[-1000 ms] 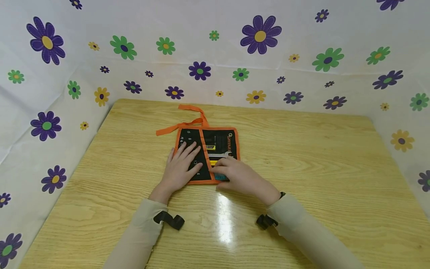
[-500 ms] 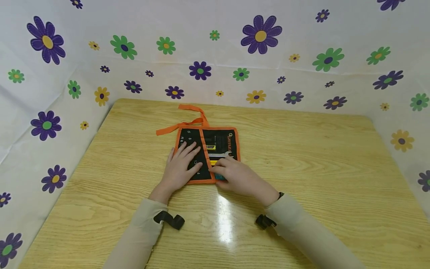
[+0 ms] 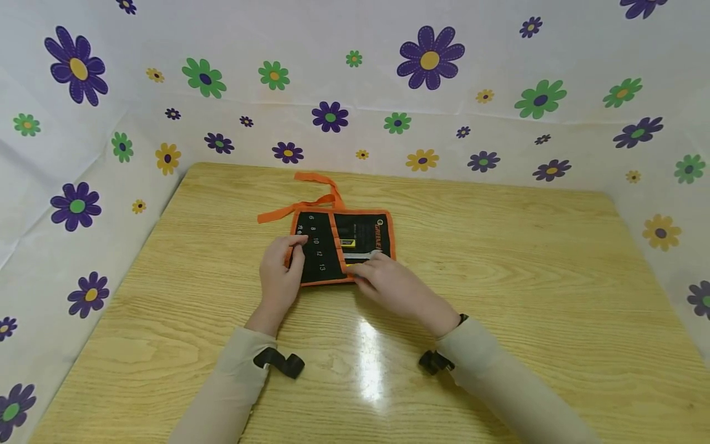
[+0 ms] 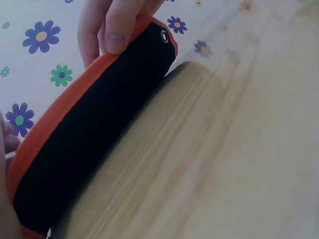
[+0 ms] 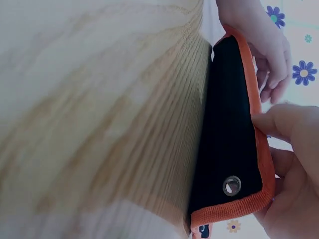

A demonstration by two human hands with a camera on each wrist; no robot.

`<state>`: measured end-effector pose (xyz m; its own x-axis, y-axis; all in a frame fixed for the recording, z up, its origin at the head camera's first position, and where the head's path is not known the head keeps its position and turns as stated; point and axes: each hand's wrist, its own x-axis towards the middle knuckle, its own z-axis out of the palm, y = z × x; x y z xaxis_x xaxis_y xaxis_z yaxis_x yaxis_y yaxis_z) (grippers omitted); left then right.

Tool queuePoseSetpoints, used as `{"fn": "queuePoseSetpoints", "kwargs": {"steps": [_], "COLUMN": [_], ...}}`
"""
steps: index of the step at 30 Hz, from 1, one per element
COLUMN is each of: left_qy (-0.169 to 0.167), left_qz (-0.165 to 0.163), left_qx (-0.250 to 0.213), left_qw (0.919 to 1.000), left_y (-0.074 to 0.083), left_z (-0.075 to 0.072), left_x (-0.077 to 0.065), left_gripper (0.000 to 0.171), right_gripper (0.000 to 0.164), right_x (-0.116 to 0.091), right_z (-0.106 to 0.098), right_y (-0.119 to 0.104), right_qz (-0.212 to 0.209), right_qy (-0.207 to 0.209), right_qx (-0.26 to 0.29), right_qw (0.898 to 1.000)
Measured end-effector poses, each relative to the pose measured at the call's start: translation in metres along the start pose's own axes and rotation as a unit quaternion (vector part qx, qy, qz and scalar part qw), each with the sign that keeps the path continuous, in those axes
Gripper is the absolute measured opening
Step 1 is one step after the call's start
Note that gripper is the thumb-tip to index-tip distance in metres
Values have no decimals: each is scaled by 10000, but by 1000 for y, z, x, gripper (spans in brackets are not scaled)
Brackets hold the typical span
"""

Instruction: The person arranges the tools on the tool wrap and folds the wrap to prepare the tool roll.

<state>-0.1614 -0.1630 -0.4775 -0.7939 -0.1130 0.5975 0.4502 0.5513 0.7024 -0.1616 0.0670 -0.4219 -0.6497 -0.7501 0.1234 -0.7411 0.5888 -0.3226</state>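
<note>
A black tool pouch (image 3: 328, 246) with orange binding lies on the table, its near edge raised off the wood. My left hand (image 3: 279, 271) grips its left edge with curled fingers. At the near edge on the right, my right hand (image 3: 396, 285) pinches the orange binding. The right wrist view shows the thumb (image 5: 274, 122) against that binding, close to a metal eyelet (image 5: 232, 185). Pockets marked with numbers run down the pouch's left part. A silver open-end wrench (image 3: 359, 255) and a yellow-edged piece (image 3: 348, 243) stick out of the pockets. My right hand hides the wrench's end.
Two orange ties (image 3: 318, 202) trail from the pouch's far side on the wooden table (image 3: 499, 259). White cloth (image 3: 366, 86) with printed flowers stands around the back and both sides. Black straps (image 3: 280, 362) sit at both wrists.
The pouch's near edge has risen and folded away from me. My left hand has gone from lying flat on the pouch to gripping its left edge. My right hand has moved slightly forward.
</note>
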Motion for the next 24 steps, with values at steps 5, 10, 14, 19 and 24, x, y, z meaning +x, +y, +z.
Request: {"fn": "queuePoseSetpoints", "kwargs": {"steps": [5,10,14,19,24], "left_qy": [465,645,503,93,-516], "left_qz": [635,1173,1614,1948,1797], "left_qx": [-183,-52,263,928,1289], "left_qw": [9967,9910,9853,9764,9739], "left_y": [1,-2,-1,3,2], "left_z": [0,0,0,1,1], "left_x": [1,2,5,6,3], "left_gripper": [17,17,18,19,18], "right_gripper": [28,26,26,25,22], "right_x": [3,10,17,24,28], "right_z": [-2,-3,-3,-2,2], "right_y": [0,3,6,11,17], "right_qz": [365,693,985,1213,1133], "right_qy": [-49,35,67,167,465], "right_qx": [143,330,429,260,-99], "right_qw": [9992,9970,9942,9921,9924]}}
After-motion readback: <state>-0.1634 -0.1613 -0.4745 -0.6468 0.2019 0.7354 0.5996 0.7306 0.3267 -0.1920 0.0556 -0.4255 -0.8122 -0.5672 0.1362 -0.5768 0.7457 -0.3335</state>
